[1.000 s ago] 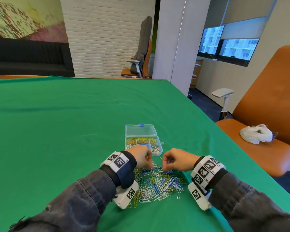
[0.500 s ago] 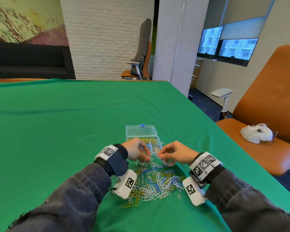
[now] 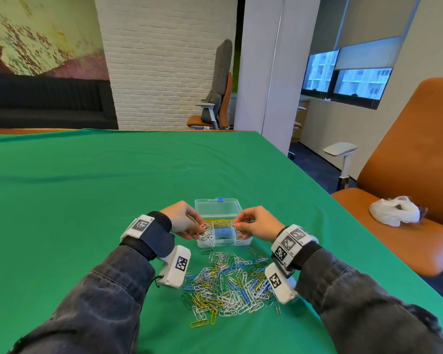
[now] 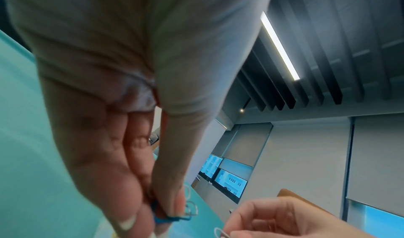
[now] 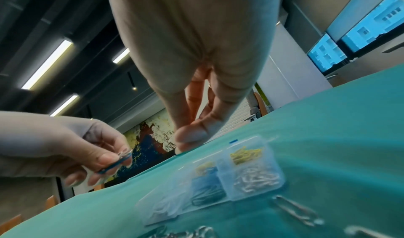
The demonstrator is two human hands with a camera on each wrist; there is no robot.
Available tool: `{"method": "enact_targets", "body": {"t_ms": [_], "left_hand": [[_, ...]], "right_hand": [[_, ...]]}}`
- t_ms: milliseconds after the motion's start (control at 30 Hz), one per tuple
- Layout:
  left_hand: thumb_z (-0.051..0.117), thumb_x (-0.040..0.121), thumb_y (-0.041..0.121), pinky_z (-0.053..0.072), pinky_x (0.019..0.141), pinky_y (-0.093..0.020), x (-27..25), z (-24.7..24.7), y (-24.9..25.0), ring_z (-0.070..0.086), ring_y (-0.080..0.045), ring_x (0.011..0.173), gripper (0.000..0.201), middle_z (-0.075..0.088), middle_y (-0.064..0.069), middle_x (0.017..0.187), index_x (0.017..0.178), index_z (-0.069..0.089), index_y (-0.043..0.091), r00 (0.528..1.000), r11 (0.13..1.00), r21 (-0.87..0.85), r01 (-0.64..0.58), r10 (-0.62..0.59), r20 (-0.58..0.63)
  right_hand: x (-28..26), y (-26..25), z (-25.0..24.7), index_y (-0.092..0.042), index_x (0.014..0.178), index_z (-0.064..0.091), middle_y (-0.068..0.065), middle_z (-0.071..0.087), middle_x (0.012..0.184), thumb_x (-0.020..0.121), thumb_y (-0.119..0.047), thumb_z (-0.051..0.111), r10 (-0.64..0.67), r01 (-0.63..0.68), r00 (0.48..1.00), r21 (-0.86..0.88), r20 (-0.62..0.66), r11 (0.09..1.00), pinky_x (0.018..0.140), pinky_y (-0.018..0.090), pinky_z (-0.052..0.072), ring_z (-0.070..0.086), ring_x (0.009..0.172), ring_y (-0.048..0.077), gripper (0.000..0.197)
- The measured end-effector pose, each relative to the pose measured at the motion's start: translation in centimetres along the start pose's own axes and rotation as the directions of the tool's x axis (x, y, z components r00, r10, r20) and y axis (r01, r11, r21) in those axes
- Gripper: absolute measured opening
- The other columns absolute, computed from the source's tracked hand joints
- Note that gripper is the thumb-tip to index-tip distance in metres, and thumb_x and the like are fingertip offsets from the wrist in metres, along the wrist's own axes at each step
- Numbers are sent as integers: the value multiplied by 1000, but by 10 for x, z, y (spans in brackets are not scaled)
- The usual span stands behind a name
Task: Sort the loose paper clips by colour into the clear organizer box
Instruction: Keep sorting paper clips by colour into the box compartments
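Note:
The clear organizer box [image 3: 216,243] stands lid-open on the green cloth. It has yellow clips at the back, white ones on the left, blue in the middle and silver on the right. Nearer me lies the pile of loose paper clips [image 3: 228,284] in mixed colours. My left hand [image 3: 201,227] hovers over the box's left compartment. In the left wrist view that left hand [image 4: 172,207] pinches a blue clip [image 4: 166,220] and a couple of pale ones. My right hand [image 3: 237,226] is over the right compartment, thumb and finger pinched on a pale clip [image 4: 218,233].
An orange chair [image 3: 407,175] stands close to the table's right edge, with a white plastic bag [image 3: 394,210] on its seat. The green cloth [image 3: 87,200] stretches far to the left and back. A few stray clips [image 3: 200,323] lie at the pile's near edge.
Both hands have lifted off the loose pile and moved away from me to above the box, carrying clips between their fingertips.

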State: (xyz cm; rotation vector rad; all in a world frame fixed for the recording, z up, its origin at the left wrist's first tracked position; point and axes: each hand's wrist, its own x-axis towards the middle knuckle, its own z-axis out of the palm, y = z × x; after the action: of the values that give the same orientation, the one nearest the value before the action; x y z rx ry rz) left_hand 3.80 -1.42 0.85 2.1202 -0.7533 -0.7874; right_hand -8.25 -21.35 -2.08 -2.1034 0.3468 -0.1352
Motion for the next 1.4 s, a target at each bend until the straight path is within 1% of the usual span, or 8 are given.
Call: {"method": "enact_targets", "body": {"t_ms": [200,367,467,600,800,1033,1200,1400], "left_hand": [[74,81,2,53,49,-17,2,-8,-6,65,-7,49,7,70,-11,74,84,69,-2,992,997,-24,69,-72,-103],[76,79,3,56,54,-20,6,-9,-10,67,-12,54,8,70,-9,65,78,69,1,987,994,-52,93,-99,-124],[76,78,0,56,54,-20,6,-9,-12,67,-13,53,8,69,-10,65,77,68,0,989,991,-99,85,-96,-114],[75,78,-4,53,50,-18,5,-8,-11,66,-13,50,9,68,-13,67,77,67,-2,990,989,-129,68,-82,-114],[75,78,-2,56,54,-20,5,-6,-12,67,-13,55,13,69,-16,75,83,64,3,997,988,-155,10,-23,-79],[71,86,10,58,59,-22,8,0,-10,67,-12,57,9,70,-20,88,84,62,6,997,991,-129,-40,31,-72],[64,91,9,56,54,-19,12,5,-10,65,-8,53,10,67,-14,77,84,58,4,997,983,-179,-46,34,-67],[56,95,4,57,55,-20,13,6,-9,68,-9,54,9,67,-15,77,87,56,3,998,972,-232,-30,17,-59]], "right_hand": [[28,-26,35,-4,89,70,5,70,75,85,-10,71,10,-13,999,-75,-39,997,61,18,56,66,56,7,8],[43,-39,53,4,92,69,21,72,88,87,-7,68,48,-46,999,-149,10,988,76,36,60,71,72,23,12],[42,-43,52,5,97,67,21,72,90,89,-4,64,45,-41,999,-146,27,988,71,31,60,70,66,19,12],[36,-45,50,2,97,67,19,72,90,89,-4,64,41,-41,989,-2,143,999,63,22,58,70,62,15,11],[32,-40,45,3,91,65,10,68,75,86,-2,67,-21,4,987,107,157,994,60,17,54,67,57,7,7],[33,-36,44,-10,76,59,3,61,67,95,-19,59,26,-24,988,-16,154,1000,57,17,50,59,58,9,21],[31,-34,45,-7,81,60,5,63,71,93,-18,61,31,-51,991,156,128,986,57,18,50,61,59,10,17],[29,-32,43,-6,82,61,6,66,70,84,-10,71,-15,-12,988,178,153,984,59,17,53,63,56,7,11]]}}
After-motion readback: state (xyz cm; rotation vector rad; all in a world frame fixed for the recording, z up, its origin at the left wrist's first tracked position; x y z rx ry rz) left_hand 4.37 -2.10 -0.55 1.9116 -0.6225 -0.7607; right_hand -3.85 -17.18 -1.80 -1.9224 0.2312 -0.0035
